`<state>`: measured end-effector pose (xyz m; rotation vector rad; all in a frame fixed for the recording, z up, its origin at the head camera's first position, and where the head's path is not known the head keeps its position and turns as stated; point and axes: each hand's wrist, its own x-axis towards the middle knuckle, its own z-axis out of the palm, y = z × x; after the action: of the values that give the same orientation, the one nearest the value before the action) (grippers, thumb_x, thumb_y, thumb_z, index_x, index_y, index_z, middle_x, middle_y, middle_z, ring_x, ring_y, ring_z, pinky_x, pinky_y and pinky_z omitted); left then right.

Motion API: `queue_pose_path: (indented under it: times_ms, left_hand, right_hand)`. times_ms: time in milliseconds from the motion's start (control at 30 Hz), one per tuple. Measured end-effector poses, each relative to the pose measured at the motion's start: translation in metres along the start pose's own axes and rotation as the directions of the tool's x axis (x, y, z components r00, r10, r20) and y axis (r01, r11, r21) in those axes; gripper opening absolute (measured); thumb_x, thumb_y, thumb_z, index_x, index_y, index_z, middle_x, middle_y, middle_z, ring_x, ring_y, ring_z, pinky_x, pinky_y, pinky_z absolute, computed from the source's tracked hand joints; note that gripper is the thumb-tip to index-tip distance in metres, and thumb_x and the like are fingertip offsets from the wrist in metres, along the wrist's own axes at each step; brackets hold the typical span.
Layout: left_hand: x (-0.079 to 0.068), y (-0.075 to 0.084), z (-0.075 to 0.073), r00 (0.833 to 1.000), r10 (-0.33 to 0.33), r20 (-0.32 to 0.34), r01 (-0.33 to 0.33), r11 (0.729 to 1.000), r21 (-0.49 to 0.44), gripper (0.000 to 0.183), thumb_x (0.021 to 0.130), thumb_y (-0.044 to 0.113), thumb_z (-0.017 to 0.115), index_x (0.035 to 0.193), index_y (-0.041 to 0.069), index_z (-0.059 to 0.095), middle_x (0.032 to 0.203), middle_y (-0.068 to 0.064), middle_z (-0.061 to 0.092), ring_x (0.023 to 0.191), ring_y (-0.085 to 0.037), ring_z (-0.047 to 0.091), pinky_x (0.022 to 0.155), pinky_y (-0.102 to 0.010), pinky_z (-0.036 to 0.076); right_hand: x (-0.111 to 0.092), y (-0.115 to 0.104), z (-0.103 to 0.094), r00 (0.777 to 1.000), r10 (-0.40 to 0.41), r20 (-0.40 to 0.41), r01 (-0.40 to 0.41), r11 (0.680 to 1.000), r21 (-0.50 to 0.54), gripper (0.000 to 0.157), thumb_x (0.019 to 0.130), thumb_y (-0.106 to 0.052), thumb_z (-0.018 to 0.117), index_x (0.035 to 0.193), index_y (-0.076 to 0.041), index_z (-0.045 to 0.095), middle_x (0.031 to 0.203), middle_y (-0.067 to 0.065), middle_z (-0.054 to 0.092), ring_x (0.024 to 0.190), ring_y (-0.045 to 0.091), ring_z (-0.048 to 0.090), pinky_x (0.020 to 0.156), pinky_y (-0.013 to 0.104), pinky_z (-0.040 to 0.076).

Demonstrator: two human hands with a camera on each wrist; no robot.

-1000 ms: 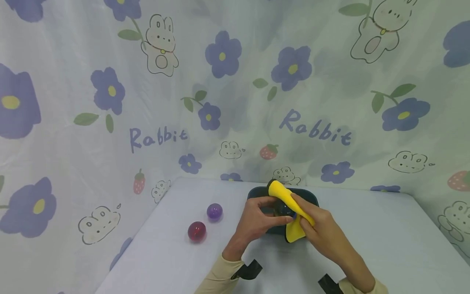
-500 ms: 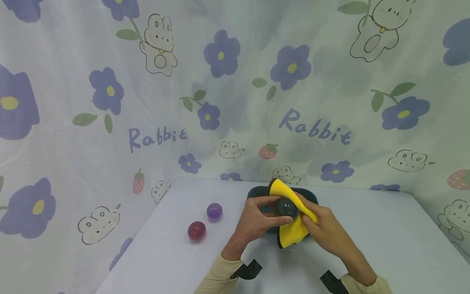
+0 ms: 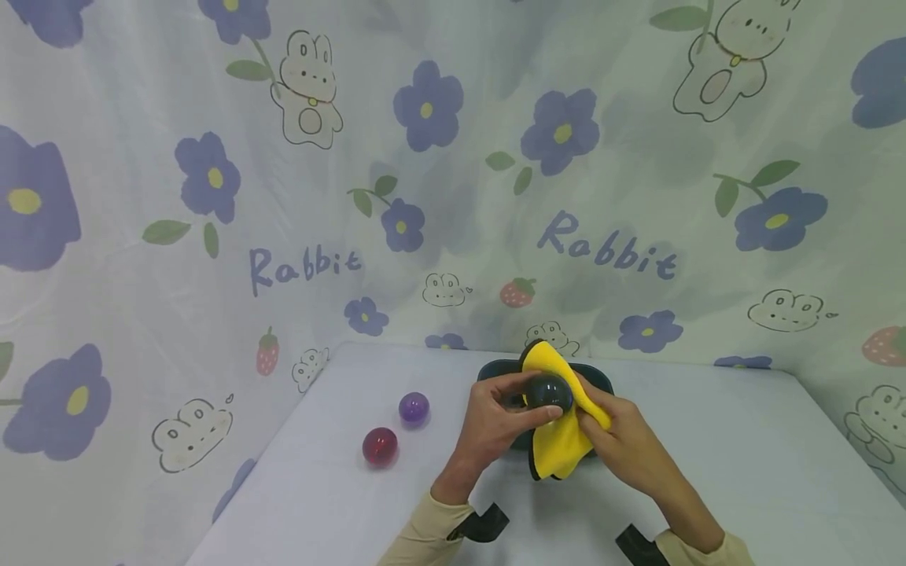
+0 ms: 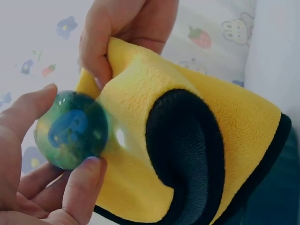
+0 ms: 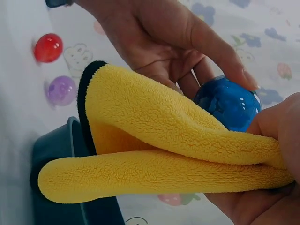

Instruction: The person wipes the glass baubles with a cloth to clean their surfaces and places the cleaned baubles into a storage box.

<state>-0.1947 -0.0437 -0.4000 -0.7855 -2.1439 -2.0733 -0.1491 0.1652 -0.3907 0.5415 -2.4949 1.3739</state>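
My left hand (image 3: 488, 420) pinches a glossy, see-through ball (image 3: 548, 393) between thumb and fingers. It looks dark in the head view, green and blue in the left wrist view and deep blue in the right wrist view. A yellow plush cloth (image 3: 562, 446) with dark edging is gripped by my right hand (image 3: 626, 440), thumb against fingers. One part of the cloth stands up behind the ball, and another hangs below it. From the right wrist, a fold of the cloth (image 5: 154, 108) hides the ball's lower edge.
Below and behind the hands stands a dark teal container (image 3: 495, 368), largely covered by them and the cloth. Left of it on the white table (image 3: 708, 440) lie a purple ball (image 3: 414, 409) and a red ball (image 3: 380, 446). A patterned curtain (image 3: 467, 189) hangs behind.
The cloth has swung back off the ball, so more of the ball shows. Its hanging part has shifted left and down. The ball has risen slightly between the left fingers.
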Motion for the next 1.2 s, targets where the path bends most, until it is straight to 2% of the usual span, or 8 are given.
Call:
queue_pose_path:
  times_ms: [100,233,367,533,667,800,1033,1200]
  left_hand:
    - [0.0,0.0,0.001,1.0,-0.005,-0.026,0.005,1.0,0.004,0.043,0.083,0.026,0.088,0.123,0.021,0.076,0.121,-0.002,0.077,0.111,-0.014,0.072,0.091,-0.03,0.063]
    - [0.001,-0.001,0.002,0.997,-0.017,-0.077,0.018,1.0,0.015,0.041,0.085,0.026,0.086,0.124,0.021,0.074,0.121,-0.002,0.077,0.112,-0.014,0.071,0.1,-0.03,0.059]
    - [0.002,-0.003,0.001,0.993,-0.042,-0.112,0.043,0.999,0.004,0.049,0.085,0.027,0.085,0.131,0.022,0.069,0.118,-0.003,0.077,0.11,-0.015,0.07,0.104,-0.028,0.056]
    - [0.003,-0.005,-0.003,0.993,-0.066,-0.093,0.068,0.997,0.02,0.058,0.085,0.031,0.085,0.138,0.024,0.063,0.121,-0.002,0.076,0.11,-0.015,0.07,0.101,-0.023,0.055]
    - [0.003,-0.007,-0.006,0.994,-0.086,-0.065,0.089,0.995,0.054,0.054,0.085,0.035,0.085,0.135,0.022,0.067,0.127,-0.002,0.073,0.115,-0.016,0.068,0.099,-0.027,0.059]
    - [0.004,-0.006,-0.009,0.993,-0.108,-0.054,0.113,0.989,0.096,0.05,0.084,0.036,0.086,0.129,0.019,0.071,0.127,-0.003,0.072,0.117,-0.019,0.068,0.1,-0.033,0.06]
    - [0.005,-0.005,-0.013,0.991,-0.134,-0.023,0.135,0.981,0.14,0.05,0.082,0.036,0.089,0.126,0.017,0.074,0.125,-0.001,0.076,0.113,-0.017,0.072,0.098,-0.032,0.061]
    - [0.005,-0.006,-0.012,0.993,-0.114,0.019,0.109,0.978,0.18,0.044,0.08,0.033,0.09,0.12,0.019,0.077,0.118,0.002,0.078,0.107,-0.011,0.07,0.093,-0.031,0.062]
  right_hand:
    - [0.0,-0.001,0.0,1.0,0.014,-0.003,-0.014,1.0,0.008,0.053,0.102,-0.004,0.056,0.154,0.002,0.044,0.113,0.015,0.073,0.074,0.007,0.061,0.068,0.022,0.058]
    - [0.0,-0.003,0.002,0.999,0.036,0.002,-0.036,0.999,0.026,0.054,0.101,-0.004,0.056,0.153,0.003,0.044,0.12,0.017,0.072,0.078,0.008,0.063,0.071,0.022,0.059]
    - [-0.001,-0.005,0.004,0.998,0.055,0.007,-0.055,0.998,0.032,0.054,0.101,-0.004,0.057,0.153,0.003,0.044,0.125,0.019,0.071,0.079,0.009,0.063,0.069,0.022,0.058]
    - [-0.003,-0.009,0.005,0.999,0.047,-0.012,-0.047,0.999,0.007,0.054,0.1,-0.003,0.058,0.152,0.002,0.046,0.115,0.017,0.072,0.069,0.007,0.058,0.06,0.023,0.054]
    - [-0.005,-0.013,0.003,0.999,0.036,-0.018,-0.036,0.999,-0.017,0.054,0.1,-0.002,0.058,0.153,-0.002,0.047,0.106,0.014,0.071,0.057,0.006,0.048,0.051,0.023,0.049]
    - [-0.008,-0.016,0.002,1.0,0.022,-0.015,-0.023,0.999,-0.042,0.055,0.099,0.0,0.058,0.153,-0.004,0.048,0.109,0.015,0.072,0.053,0.005,0.043,0.047,0.023,0.047]
    - [-0.008,-0.016,0.004,0.997,-0.072,-0.036,0.069,0.994,-0.086,0.057,0.094,0.008,0.058,0.15,-0.001,0.051,0.11,0.019,0.072,0.053,0.001,0.042,0.048,0.021,0.048]
    - [-0.007,-0.014,0.004,0.99,-0.129,-0.048,0.123,0.985,-0.123,0.057,0.093,0.011,0.057,0.148,-0.001,0.054,0.128,0.023,0.07,0.058,0.0,0.043,0.053,0.019,0.049]
